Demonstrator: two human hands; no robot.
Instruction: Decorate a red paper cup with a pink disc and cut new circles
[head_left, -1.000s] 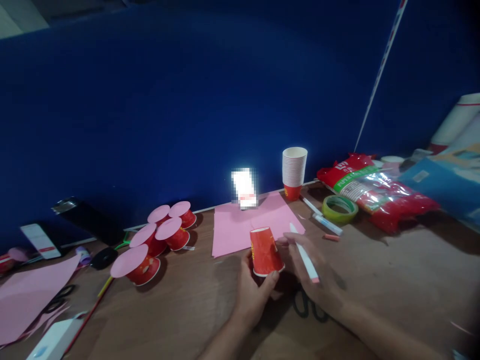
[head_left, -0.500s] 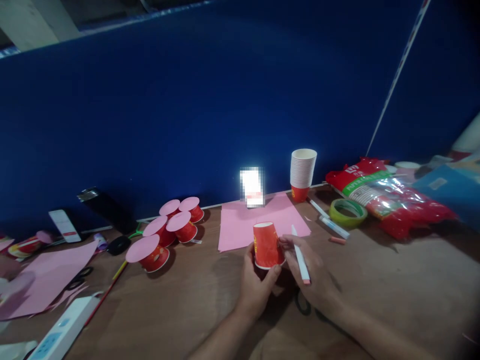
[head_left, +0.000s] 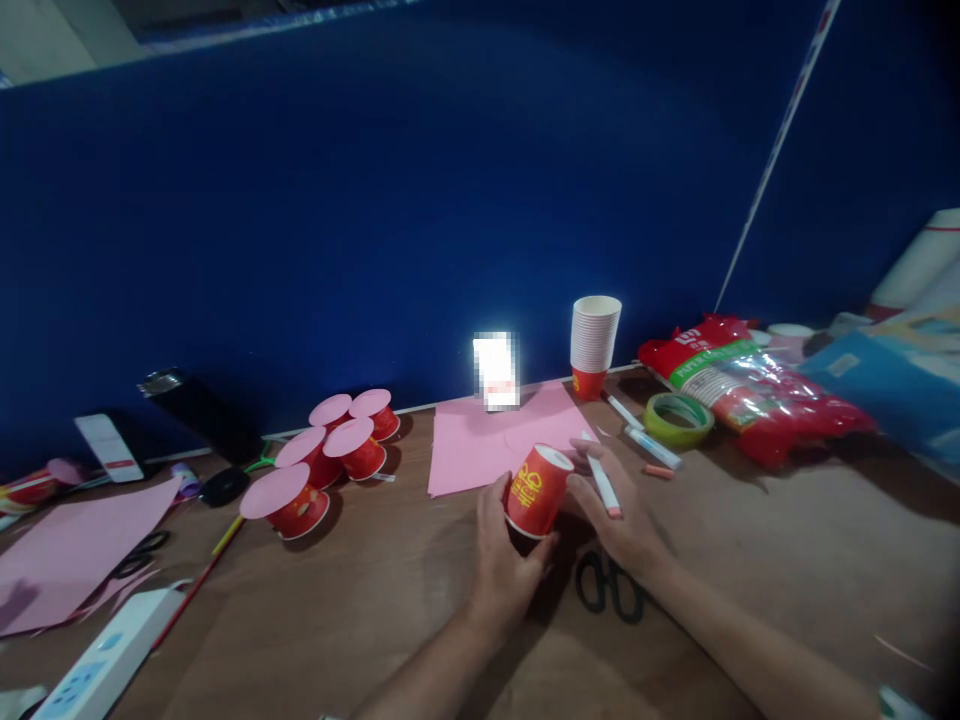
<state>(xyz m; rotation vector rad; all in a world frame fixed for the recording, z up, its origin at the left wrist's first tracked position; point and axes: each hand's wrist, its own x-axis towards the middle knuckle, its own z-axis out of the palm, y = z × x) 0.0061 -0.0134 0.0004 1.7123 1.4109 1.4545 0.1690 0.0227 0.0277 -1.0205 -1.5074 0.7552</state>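
Observation:
My left hand [head_left: 504,560] is wrapped round a red paper cup [head_left: 537,492] with yellow lettering. The cup is upside down and tilted, its white-rimmed mouth low and its pale base turned up to the right. Close by on the right, my right hand [head_left: 622,520] holds a white marker [head_left: 602,486] with an orange end. Its fingertips are near the cup's right side; whether they touch it I cannot tell. Black-handled scissors [head_left: 609,588] lie below my hands. Behind the cup, pink paper [head_left: 480,445] lies flat, a faint round outline drawn on it.
On the left stand several red cups [head_left: 300,512] topped with pink discs. A cup stack [head_left: 595,345] stands at the back. Green tape [head_left: 678,420], loose markers [head_left: 652,447] and a red plastic package [head_left: 757,390] lie right. A power strip [head_left: 112,650] and more pink paper [head_left: 82,550] lie far left.
The cup has been turned and tipped to the right, so its yellow lettering and base now show. My right hand has shifted slightly up, and more of the scissors' handles is visible.

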